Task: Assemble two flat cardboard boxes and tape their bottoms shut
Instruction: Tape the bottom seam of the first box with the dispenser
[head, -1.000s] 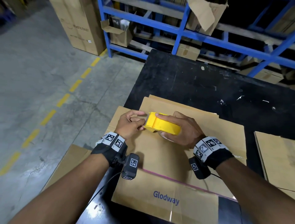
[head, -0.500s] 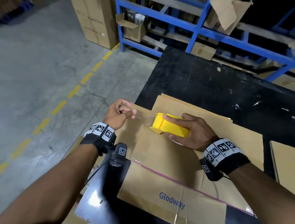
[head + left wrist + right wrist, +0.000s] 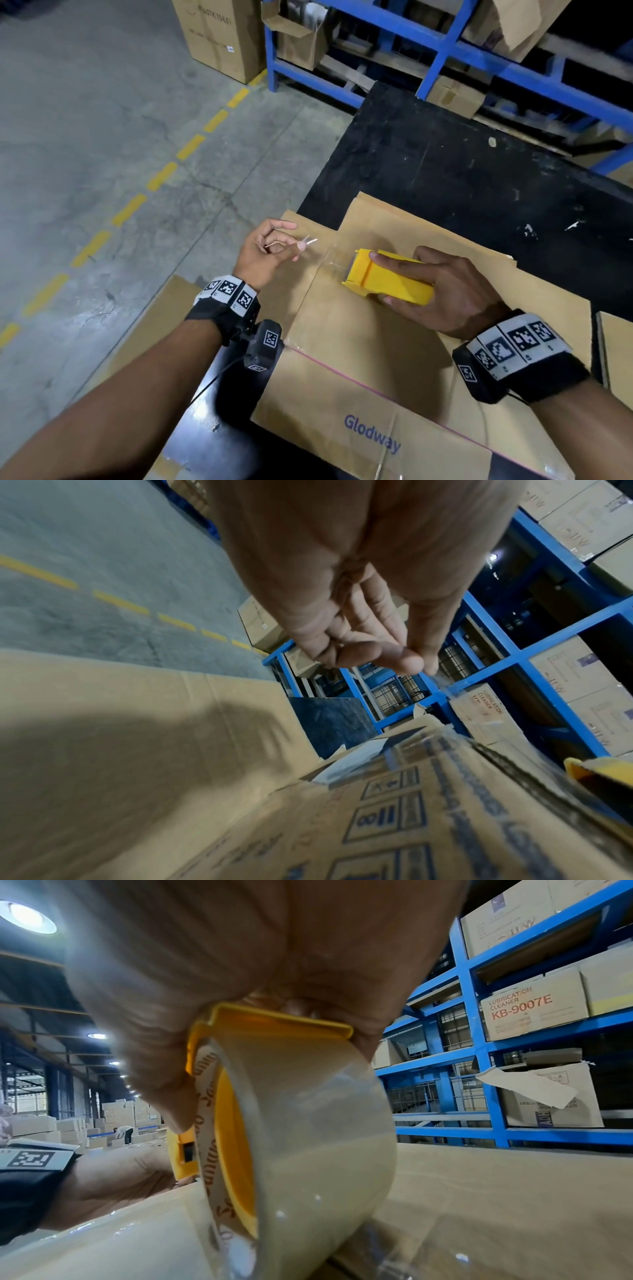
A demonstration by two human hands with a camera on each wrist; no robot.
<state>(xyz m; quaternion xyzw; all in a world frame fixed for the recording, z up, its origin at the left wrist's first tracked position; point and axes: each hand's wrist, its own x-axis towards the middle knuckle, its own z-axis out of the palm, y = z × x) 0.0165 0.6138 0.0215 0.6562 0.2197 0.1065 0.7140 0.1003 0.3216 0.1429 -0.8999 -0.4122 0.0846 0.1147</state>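
A flat brown cardboard box point(image 3: 376, 342) printed "Glodway" lies on the black table point(image 3: 445, 164), over more flat cardboard. My right hand point(image 3: 442, 287) grips a yellow tape dispenser point(image 3: 387, 277) that rests on the cardboard; in the right wrist view its clear tape roll point(image 3: 308, 1137) fills the middle. My left hand point(image 3: 270, 250) hovers to the dispenser's left and pinches the free end of the clear tape point(image 3: 310, 241) between thumb and fingers. A clear strip of tape runs from the dispenser's mouth to that pinch. The pinch point(image 3: 411, 661) also shows in the left wrist view.
Another cardboard sheet point(image 3: 616, 349) lies at the table's right edge. Blue racking point(image 3: 442, 51) with cartons stands behind the table. A large carton point(image 3: 219, 37) sits on the concrete floor at the far left, beside a dashed yellow line point(image 3: 161, 176).
My left hand has moved left and away from the dispenser, drawing the tape end out with it. The right hand has kept the dispenser down on the cardboard.
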